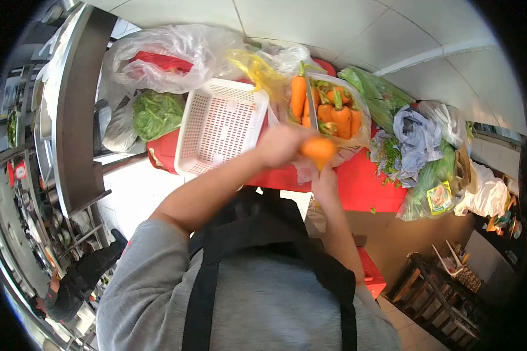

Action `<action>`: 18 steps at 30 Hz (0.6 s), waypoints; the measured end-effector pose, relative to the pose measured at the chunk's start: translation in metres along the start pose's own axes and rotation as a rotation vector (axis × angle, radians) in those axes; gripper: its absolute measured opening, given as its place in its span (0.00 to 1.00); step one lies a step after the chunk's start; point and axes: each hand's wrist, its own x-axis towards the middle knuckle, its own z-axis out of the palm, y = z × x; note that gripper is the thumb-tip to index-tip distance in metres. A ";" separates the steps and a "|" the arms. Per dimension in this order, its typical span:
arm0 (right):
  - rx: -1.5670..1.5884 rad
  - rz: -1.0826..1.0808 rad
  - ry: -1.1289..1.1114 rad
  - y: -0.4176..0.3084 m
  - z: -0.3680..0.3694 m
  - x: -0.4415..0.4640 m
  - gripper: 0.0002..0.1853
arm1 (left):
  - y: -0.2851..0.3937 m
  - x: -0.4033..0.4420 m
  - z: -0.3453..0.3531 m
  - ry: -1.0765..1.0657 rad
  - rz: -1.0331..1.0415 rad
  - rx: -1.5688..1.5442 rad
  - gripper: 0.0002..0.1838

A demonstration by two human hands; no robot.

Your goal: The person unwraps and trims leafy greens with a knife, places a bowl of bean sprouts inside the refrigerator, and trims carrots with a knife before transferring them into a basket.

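Observation:
My left hand [284, 144] is closed around the handle end of a knife [311, 100], whose long blade points away from me over the carrots. Just to its right, my right hand [324, 175] grips a carrot [318, 150], blurred by motion. The blade's lower end and the carrot lie close together; I cannot tell if they touch. Beyond both hands sits a basket lined with clear plastic [364, 121], filled with several orange carrots [341, 117] with green stem ends. A white perforated basket [216, 126] stands left of my left hand.
A red table [357, 187] stands against a tiled wall. Bagged greens [157, 114] and a plastic bag [175, 50] lie left. More greens in plastic [375, 93], a crumpled bluish bag [414, 140] and a labelled bag [442, 193] sit right. A metal counter edge and another person [79, 286] are left.

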 end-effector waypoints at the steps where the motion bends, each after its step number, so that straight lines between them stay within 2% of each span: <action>1: -0.002 0.020 0.010 -0.002 0.001 0.006 0.22 | 0.021 -0.011 -0.007 0.039 0.047 -0.058 0.27; 2: -0.004 0.040 0.021 -0.024 0.004 0.014 0.21 | 0.033 -0.014 -0.014 0.090 0.102 -0.111 0.27; 4: -0.406 0.015 0.200 -0.074 -0.005 0.011 0.19 | -0.005 -0.044 0.014 0.350 -0.265 -0.374 0.25; 6: -0.284 0.015 0.245 -0.074 -0.011 0.006 0.17 | -0.050 -0.073 0.024 0.564 -0.596 -0.241 0.23; 8: -0.162 0.047 0.244 -0.057 -0.020 0.002 0.16 | -0.110 -0.110 0.046 0.464 -0.841 -0.043 0.24; 11: 0.013 0.235 0.233 -0.076 -0.032 -0.008 0.14 | -0.125 -0.116 0.054 0.657 -0.784 0.194 0.24; 14: 0.137 0.260 0.295 -0.070 -0.039 -0.018 0.12 | -0.113 -0.043 0.042 0.666 -0.498 0.025 0.26; 16: 0.162 0.249 0.311 -0.069 -0.042 -0.025 0.11 | -0.090 0.024 0.033 0.437 -0.608 -0.391 0.26; 18: 0.173 0.247 0.318 -0.072 -0.044 -0.030 0.10 | -0.089 0.080 0.042 0.341 -0.741 -0.345 0.30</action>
